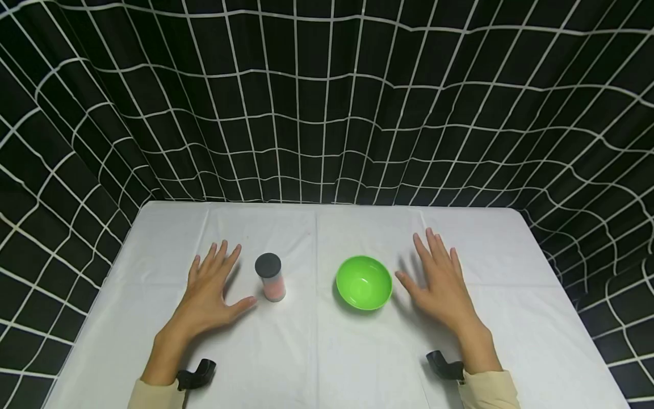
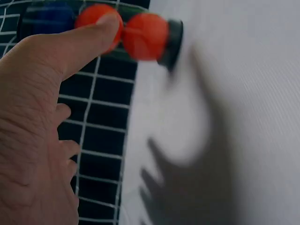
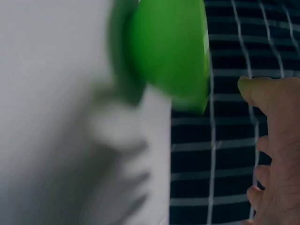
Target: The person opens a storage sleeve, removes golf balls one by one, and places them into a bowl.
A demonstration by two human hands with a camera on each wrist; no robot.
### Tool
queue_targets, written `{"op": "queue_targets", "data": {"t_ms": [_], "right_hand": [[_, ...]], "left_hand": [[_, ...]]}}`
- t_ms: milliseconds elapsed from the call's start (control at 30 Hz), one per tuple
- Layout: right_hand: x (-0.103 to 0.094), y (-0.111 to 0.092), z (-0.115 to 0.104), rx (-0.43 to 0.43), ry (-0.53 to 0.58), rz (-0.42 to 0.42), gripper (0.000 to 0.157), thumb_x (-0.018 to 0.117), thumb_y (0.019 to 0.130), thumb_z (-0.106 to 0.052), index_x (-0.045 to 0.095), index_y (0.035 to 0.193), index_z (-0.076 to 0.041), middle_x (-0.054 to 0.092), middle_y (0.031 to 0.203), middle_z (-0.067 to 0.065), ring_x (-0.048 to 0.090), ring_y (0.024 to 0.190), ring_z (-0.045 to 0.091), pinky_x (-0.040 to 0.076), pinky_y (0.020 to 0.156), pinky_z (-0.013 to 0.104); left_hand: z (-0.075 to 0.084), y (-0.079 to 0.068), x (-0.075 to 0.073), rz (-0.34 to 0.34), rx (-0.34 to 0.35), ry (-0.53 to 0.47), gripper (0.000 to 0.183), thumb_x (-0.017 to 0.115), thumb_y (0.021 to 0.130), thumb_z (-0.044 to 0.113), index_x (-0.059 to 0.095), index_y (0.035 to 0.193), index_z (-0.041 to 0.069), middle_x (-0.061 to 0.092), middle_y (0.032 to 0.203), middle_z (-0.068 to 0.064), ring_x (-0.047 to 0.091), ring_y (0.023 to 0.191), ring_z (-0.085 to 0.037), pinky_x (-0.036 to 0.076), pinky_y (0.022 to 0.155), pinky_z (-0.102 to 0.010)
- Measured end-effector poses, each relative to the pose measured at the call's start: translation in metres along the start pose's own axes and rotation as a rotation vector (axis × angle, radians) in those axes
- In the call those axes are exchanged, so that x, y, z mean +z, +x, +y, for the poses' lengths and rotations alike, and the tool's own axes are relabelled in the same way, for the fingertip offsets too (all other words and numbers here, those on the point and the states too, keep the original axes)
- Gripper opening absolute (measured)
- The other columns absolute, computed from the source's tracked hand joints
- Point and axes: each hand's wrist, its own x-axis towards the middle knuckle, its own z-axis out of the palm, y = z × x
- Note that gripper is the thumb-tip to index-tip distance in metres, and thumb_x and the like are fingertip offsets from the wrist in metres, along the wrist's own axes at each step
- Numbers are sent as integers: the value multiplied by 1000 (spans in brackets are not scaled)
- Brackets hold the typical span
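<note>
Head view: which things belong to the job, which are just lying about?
Likely the job:
lidded clear canister, near left hand
orange balls inside it
green bowl, near right hand

Just surroundings:
white tablecloth
black grid-patterned curtain
black wrist-worn pieces

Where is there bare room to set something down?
Bare white cloth shows between the lidded container and green bowl, and on their near side between the forearms. It's crowded between the container and left hand, and between the bowl and right hand.
</note>
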Motion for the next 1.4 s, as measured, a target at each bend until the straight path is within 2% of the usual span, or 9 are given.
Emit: {"op": "queue_targets", "data": {"t_ms": [167, 233, 367, 467, 667, 833, 967, 1200, 1400], "right_hand": [[7, 9, -47, -127, -25, 15, 87, 72, 95, -44, 33, 167, -15, 21, 177, 18, 19, 164, 44, 10, 132, 67], [11, 13, -69, -175, -1, 10, 88, 73, 94, -45, 34, 167, -16, 23, 177, 17, 21, 164, 42, 11, 132, 66], [22, 21, -111, -269, 76, 25, 82, 76, 93, -42, 42, 163, -15, 34, 173, 15, 35, 160, 38, 22, 131, 63], [29, 25, -136, -312, 155, 30, 74, 79, 93, -39, 50, 158, -16, 46, 166, 13, 52, 149, 35, 41, 123, 57], [40, 26, -167, -319, 293, -21, 57, 80, 96, -34, 63, 146, -15, 64, 142, 4, 68, 128, 23, 58, 105, 41], [36, 26, -171, -305, 308, -21, 42, 84, 93, -28, 75, 129, -10, 68, 116, 3, 69, 104, 17, 60, 92, 36], [32, 26, -168, -261, 345, -50, 46, 89, 87, -27, 76, 126, -6, 69, 105, 4, 70, 94, 17, 62, 85, 34], [30, 30, -168, -239, 540, -94, 43, 95, 78, -16, 80, 116, -2, 72, 96, 4, 76, 93, 16, 65, 84, 25], [31, 31, -170, -217, 664, -124, 41, 93, 78, -10, 80, 116, 0, 74, 99, 6, 77, 97, 20, 66, 83, 32]], "left_hand": [[19, 6, 0, -4, 40, -39, 112, 84, 79, 64, 29, 169, 25, 19, 178, -15, 12, 167, -39, 3, 132, -66], [26, 10, 1, -6, 65, -79, 100, 85, 82, 60, 41, 164, 22, 31, 174, -14, 25, 164, -38, 13, 131, -66], [37, 21, 5, -77, 81, -275, 46, 88, 87, 40, 71, 125, 22, 75, 129, -2, 66, 127, -28, 46, 115, -57], [42, 28, 11, -144, 83, -426, 29, 87, 89, 30, 73, 114, 25, 76, 104, 8, 69, 109, -21, 53, 106, -53], [52, 36, 32, -244, 155, -590, 48, 84, 92, 24, 67, 137, 21, 72, 133, 2, 66, 129, -22, 49, 116, -51], [60, 37, 37, -238, 119, -564, 50, 86, 91, 29, 68, 137, 28, 71, 135, 6, 65, 114, -16, 53, 102, -38], [64, 36, 30, -197, 112, -495, 50, 88, 88, 26, 70, 135, 26, 72, 135, 5, 66, 111, -14, 54, 97, -34], [69, 35, 7, -116, 192, -385, 50, 90, 85, 20, 73, 133, 23, 75, 132, 4, 70, 120, -16, 56, 106, -41], [68, 33, -6, -82, 233, -299, 55, 90, 84, 20, 73, 136, 21, 75, 133, 3, 71, 121, -20, 56, 106, -45]]}}
